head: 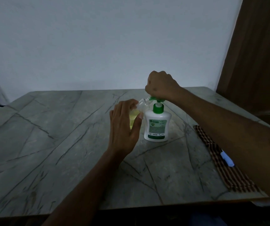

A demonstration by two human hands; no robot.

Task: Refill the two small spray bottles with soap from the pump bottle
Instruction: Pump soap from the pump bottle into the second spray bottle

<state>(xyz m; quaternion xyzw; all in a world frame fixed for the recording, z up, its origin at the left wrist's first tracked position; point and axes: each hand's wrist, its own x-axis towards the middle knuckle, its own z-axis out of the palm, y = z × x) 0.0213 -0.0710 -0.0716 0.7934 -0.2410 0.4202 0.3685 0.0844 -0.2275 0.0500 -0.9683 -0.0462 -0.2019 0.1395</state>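
A white pump bottle [156, 126] with a green collar and pump head stands upright near the middle of the stone table [49, 144]. My right hand [161, 85] is a fist on top of the green pump head and presses on it. My left hand [125, 126] holds a small clear spray bottle [139, 110] with yellowish liquid inside, tilted so its open neck sits under the pump's spout. My left palm hides most of that small bottle. A second small bottle is not visible.
A striped dark cloth [220, 163] lies along the table's right edge with a small light-blue object [227, 159] on it. A brown wooden panel [258, 54] stands at the far right. A pale wall rises behind the table.
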